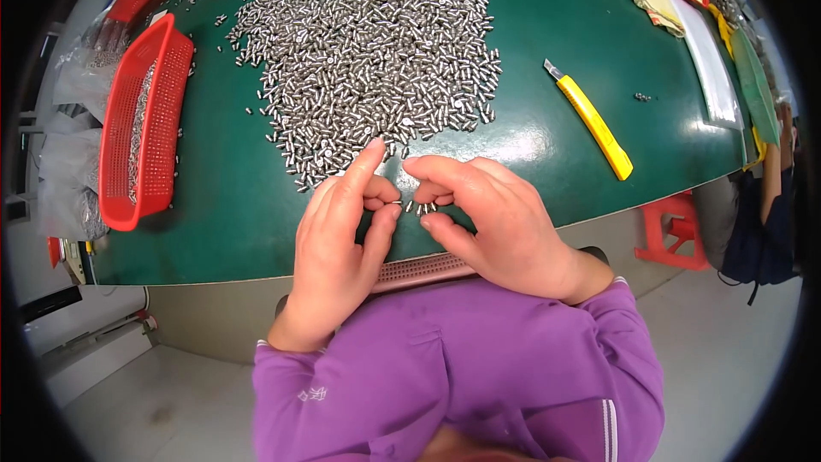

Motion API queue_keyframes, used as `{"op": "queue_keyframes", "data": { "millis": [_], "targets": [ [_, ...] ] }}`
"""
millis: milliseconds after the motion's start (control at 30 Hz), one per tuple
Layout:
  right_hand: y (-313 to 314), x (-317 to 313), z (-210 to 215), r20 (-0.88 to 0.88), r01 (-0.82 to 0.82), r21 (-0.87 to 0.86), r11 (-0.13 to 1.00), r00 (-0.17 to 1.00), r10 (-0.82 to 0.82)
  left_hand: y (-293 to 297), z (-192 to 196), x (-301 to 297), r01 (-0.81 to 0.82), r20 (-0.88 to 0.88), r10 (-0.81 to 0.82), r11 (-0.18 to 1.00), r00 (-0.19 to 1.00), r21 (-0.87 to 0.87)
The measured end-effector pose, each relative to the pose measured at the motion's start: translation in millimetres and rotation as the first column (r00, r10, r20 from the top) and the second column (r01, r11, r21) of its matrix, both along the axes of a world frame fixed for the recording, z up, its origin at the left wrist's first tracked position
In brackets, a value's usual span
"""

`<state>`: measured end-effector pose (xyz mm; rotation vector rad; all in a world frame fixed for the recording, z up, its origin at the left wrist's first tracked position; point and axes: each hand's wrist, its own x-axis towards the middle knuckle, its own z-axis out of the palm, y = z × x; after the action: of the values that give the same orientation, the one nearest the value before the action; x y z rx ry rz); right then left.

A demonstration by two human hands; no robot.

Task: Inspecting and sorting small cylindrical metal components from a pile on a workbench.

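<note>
A broad heap of small, shiny metal pins (376, 51) covers the middle of the green table (547, 26). At the heap's near edge, my left hand (342, 214) pinches one small metal pin (397, 202) between thumb and fingers, its index finger stretched toward the heap. Facing it, my right hand (492, 214) has its fingers curled and its thumb close below them, with several metal pins (425, 207) at its fingertips. Another loose pin lies between the two hands. How firmly the right fingers grip each pin is partly hidden.
On the left stands a red perforated basket (158, 128) with small metal parts inside, beside clear plastic bags (77, 154). A yellow utility knife (593, 124) lies to the right. Below the table edge are a pink basket (419, 272) and a red stool (671, 231).
</note>
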<state>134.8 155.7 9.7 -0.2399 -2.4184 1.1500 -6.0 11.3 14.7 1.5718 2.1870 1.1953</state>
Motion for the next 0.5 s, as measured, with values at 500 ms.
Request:
{"op": "queue_keyframes", "data": {
  "millis": [500],
  "targets": [
    [-3.1, -1.6, -1.0, -0.010, 0.030, 0.047, 0.998, 1.000, -0.030, -0.4, 3.0, 5.2, 0.054, 0.089, -0.053, 0.998, 0.995, -0.010]
  ]
}}
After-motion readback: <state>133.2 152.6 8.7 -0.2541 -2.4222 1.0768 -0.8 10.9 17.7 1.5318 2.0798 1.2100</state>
